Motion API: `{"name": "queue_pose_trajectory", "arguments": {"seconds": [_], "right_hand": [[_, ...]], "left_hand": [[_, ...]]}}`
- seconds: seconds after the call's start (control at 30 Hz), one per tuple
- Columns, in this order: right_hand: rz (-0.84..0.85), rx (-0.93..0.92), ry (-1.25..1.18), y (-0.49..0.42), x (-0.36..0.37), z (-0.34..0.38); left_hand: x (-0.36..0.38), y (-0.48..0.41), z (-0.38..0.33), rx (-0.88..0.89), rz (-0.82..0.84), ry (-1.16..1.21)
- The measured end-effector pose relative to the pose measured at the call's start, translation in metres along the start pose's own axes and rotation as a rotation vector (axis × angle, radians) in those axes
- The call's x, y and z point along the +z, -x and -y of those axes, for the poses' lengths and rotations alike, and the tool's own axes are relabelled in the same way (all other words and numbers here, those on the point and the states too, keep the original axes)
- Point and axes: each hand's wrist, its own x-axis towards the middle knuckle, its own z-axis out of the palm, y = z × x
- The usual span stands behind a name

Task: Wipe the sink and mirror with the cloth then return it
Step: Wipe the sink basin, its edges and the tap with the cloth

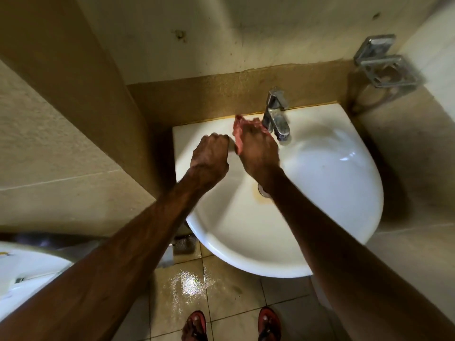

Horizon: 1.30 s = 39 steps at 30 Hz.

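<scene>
Looks like you're early on: right hand [256, 148] presses the cloth [240, 125] on the sink's [344, 193] far rim beside the tap [275, 114], left hand [210, 153] fisted, mirror and return still ahead.

Bare forearms, red sandals [194, 323]

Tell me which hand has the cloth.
The right hand, next to the tap, presses the pink cloth on the sink rim; the left hand is a bare fist.
</scene>
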Motion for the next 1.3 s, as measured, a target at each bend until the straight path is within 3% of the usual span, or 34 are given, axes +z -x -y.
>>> {"name": "queue_pose_trajectory", "arguments": {"seconds": [0.13, 0.23, 0.33, 0.47, 0.53, 0.67, 0.73, 0.9, 1.0, 1.13, 1.3], "right_hand": [[-0.159, -0.049, -0.033, 0.044, 0.013, -0.049], [-0.161, 0.112, -0.322, 0.034, 0.012, -0.051], [-0.209, 0.209, -0.283, 0.038, 0.01, -0.063], [-0.037, 0.107, -0.42, 0.045, 0.0, -0.092], [-0.032, 0.094, -0.515, 0.035, -0.016, -0.103], [0.009, 0.333, -0.675, 0.001, -0.046, -0.114], [0.14, 0.437, -0.961, -0.022, -0.062, -0.107], [0.413, 0.569, -1.141, -0.061, -0.075, -0.109], [0.612, 0.533, -1.243, -0.071, -0.08, -0.116], [0.792, 0.389, -1.18, -0.075, -0.081, -0.12], [0.644, 0.221, -0.993, -0.069, -0.07, -0.13]], "left_hand": [[0.006, 0.002, 0.004, 0.068, 0.036, -0.043], [0.007, 0.002, 0.001, 0.085, 0.038, -0.045], [0.009, 0.003, 0.001, 0.094, 0.037, -0.051], [0.006, 0.003, 0.0, 0.089, 0.051, -0.036], [0.006, 0.0, 0.003, 0.084, 0.068, -0.03], [0.006, -0.009, 0.007, 0.084, 0.041, 0.011], [0.005, -0.016, 0.003, 0.062, 0.043, 0.055], [0.011, -0.03, -0.015, 0.102, 0.05, 0.127], [0.018, -0.04, -0.027, 0.134, 0.013, 0.137], [0.027, -0.054, -0.047, 0.124, -0.081, 0.137], [0.028, -0.059, -0.076, 0.06, -0.127, 0.168]]}}
